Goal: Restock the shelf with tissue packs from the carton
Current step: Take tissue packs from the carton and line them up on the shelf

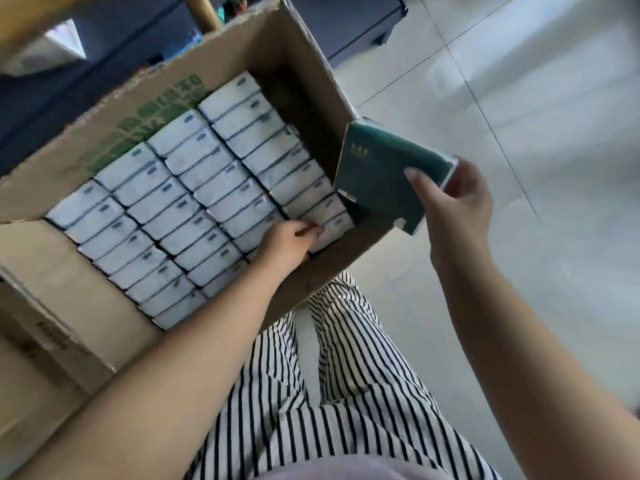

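Striped trousers [346, 393] hang above a pale tiled floor [536, 237]; a dark blue cabinet [363, 26] stands at the floor's far edge.

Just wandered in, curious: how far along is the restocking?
Barely started. One green tissue pack is out, gripped by the right hand; the left hand reaches into the carton for another. Rows of packed tissues remain. The shelf isn't visible.

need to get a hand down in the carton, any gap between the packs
One gap: the dark empty strip between the last row of tissue packs and the carton end wall. Elsewhere the rows sit tight; left hand digs at the near corner.
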### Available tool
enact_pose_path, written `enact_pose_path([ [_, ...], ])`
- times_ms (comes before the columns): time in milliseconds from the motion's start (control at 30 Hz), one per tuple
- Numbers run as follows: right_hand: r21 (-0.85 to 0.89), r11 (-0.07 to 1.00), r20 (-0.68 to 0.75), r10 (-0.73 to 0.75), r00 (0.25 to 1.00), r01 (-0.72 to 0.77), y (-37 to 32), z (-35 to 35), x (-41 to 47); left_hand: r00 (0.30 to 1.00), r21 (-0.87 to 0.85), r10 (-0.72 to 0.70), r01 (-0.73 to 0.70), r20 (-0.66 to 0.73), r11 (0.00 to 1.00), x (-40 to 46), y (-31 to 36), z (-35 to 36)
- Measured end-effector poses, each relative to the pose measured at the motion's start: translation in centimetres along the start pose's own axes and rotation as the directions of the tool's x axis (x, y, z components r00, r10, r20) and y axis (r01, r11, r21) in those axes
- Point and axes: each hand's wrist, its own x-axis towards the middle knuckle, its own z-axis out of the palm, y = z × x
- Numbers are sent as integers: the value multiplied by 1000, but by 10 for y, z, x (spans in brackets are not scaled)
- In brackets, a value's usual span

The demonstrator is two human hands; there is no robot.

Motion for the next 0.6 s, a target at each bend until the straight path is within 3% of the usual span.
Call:
enact_pose_path([
  [133,4,1000,54,17,998,-17,8,-1,5,1000,63,-11,11,1,998,-3,-11,4],
  [300,-23,1000,54,10,998,-9,14,3,5,998,267,53,-42,-36,963,8,-17,13],
  [433,-43,999,41,-12,999,14,15,4,6,993,199,-15,39,-120,979,13,-16,13],
  [600,-98,995,47,-30,998,35,11,8,6,1000,-22,-15,15,9,1000,0,-11,-6],
])
